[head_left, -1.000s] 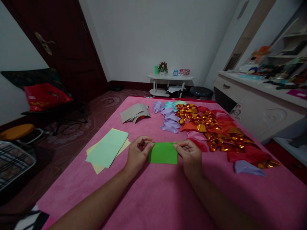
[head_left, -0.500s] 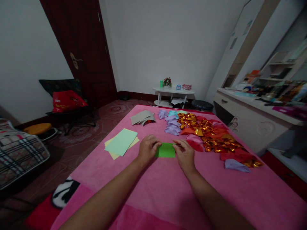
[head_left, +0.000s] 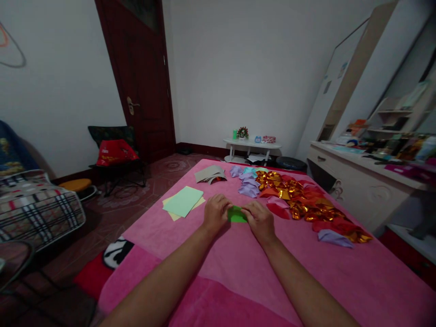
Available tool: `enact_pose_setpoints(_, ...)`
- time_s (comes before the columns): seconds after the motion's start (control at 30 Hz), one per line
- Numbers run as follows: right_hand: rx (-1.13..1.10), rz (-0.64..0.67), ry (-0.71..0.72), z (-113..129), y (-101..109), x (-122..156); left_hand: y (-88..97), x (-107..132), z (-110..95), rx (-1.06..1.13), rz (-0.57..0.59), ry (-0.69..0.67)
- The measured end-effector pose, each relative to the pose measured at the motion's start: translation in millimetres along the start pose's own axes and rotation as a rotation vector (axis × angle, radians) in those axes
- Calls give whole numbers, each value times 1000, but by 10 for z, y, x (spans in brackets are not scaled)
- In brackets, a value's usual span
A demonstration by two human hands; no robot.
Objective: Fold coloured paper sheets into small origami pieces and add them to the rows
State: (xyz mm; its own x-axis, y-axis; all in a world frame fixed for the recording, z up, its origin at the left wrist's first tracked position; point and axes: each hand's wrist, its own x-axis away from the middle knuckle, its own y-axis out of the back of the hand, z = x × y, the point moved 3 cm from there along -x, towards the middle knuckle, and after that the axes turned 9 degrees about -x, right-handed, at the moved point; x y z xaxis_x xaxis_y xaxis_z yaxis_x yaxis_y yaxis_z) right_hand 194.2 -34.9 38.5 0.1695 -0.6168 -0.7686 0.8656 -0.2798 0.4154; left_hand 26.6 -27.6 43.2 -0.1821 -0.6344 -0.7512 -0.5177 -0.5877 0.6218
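A small folded green paper (head_left: 235,215) lies on the pink blanket (head_left: 238,272). My left hand (head_left: 215,212) presses on its left side with curled fingers. My right hand (head_left: 260,218) covers its right side, fingers bent onto the paper. Only a narrow strip of green shows between the two hands.
Pale green and yellow sheets (head_left: 183,202) lie left of my hands. A grey paper stack (head_left: 210,173) sits farther back. Folded lilac pieces (head_left: 248,185) and red and gold foil pieces (head_left: 306,202) spread to the right. A white desk (head_left: 368,181) stands right, a dark door (head_left: 143,77) left.
My hands have drawn closer together over the green paper, which shows smaller now. The view has pulled back and tilted up, showing more of the room.
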Motion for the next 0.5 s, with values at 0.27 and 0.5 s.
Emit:
enact_pose_setpoints(0.27, 141, 48, 45, -72, -60, 5, -81, 0, 46, -29, 9, -111)
enact_pose_setpoints(0.5, 212, 117, 126, 66, -65, -9, -93, -3, -93, -122, 30, -294)
